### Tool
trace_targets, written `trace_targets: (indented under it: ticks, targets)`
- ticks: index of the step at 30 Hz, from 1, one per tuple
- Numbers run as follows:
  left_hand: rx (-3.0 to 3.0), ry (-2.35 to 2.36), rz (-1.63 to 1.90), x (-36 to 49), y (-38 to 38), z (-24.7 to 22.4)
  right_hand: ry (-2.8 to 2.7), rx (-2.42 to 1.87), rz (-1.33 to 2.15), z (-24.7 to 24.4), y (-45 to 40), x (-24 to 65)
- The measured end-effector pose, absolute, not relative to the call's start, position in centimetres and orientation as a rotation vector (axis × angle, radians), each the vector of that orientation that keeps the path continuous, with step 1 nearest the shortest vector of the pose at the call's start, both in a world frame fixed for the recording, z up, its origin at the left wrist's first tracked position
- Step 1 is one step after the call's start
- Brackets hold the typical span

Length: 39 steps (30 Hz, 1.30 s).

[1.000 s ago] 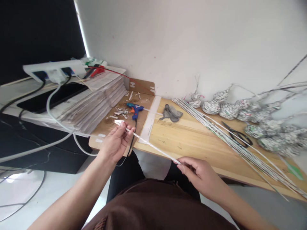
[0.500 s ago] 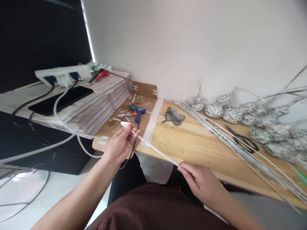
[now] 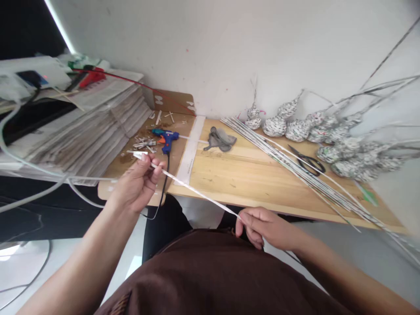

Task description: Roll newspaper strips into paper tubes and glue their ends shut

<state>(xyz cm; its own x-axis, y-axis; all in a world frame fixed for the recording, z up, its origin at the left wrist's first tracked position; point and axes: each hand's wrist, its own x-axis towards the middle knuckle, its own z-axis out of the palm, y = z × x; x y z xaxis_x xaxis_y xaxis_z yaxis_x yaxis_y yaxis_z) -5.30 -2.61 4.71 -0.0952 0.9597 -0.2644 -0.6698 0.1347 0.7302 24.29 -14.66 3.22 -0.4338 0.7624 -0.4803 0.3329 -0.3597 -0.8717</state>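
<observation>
A thin white rolled-paper stick (image 3: 200, 192) slants between my two hands, over the front edge of the wooden table. My left hand (image 3: 139, 181) pinches it near its upper left end, where a flat white paper tip sticks out past the thumb. The lower right end is gripped by the fingers of my right hand (image 3: 260, 227), close to my lap. Just beyond my left hand lies a blue hot glue gun (image 3: 168, 139) with a clear glue stick in its back. Small white paper scraps (image 3: 144, 143) are strewn beside it.
A tall newspaper stack (image 3: 98, 127) with a power strip (image 3: 42, 72) on top stands at left. On the wooden table (image 3: 223, 179) lie a grey cloth (image 3: 220, 140), a bundle of paper sticks (image 3: 278, 159), black scissors (image 3: 308, 162) and several woven paper gourds (image 3: 274, 124) along the wall.
The camera view has turned to the right and down a little, so the table things sit further left. Both hands keep hold of the paper stick; my right hand's fingers have shifted on it.
</observation>
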Motion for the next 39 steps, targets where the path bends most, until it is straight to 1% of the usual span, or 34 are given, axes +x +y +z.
trace_targets:
  ticks: [2,3,8,13,18,24,31,35,39]
  targets:
    - [0.425,0.866,1.428,-5.4,-2.6,4.9,-1.408,-1.328,2.007,2.9,-14.8,24.9]
    - [0.427,0.867,1.431,-5.5,-2.6,5.0,-1.399,-1.311,2.018,2.8,-14.9,25.1]
    - [0.451,0.884,1.441,-5.5,-2.6,5.0,-1.528,-1.458,1.883,2.9,-15.2,25.7]
    - [0.438,0.874,1.455,-5.1,-2.6,4.9,-1.401,-1.4,1.93,3.2,-14.7,24.5]
    - [0.477,0.818,1.433,-5.1,-2.9,4.9,-1.18,-1.167,2.121,2.7,-13.6,22.8]
    - [0.503,0.701,1.42,-6.4,-2.6,4.3,-0.993,-1.102,2.296,2.5,-12.9,21.6]
    - [0.515,0.672,1.388,-6.8,-2.4,3.8,-1.061,-1.101,2.217,2.3,-12.7,21.1]
    - [0.522,0.663,1.395,-6.7,-2.5,3.8,-1.047,-1.108,2.251,2.2,-12.6,20.9]
    - [0.546,0.677,1.397,-6.8,-2.5,4.0,-1.119,-1.116,2.18,2.0,-12.3,20.8]
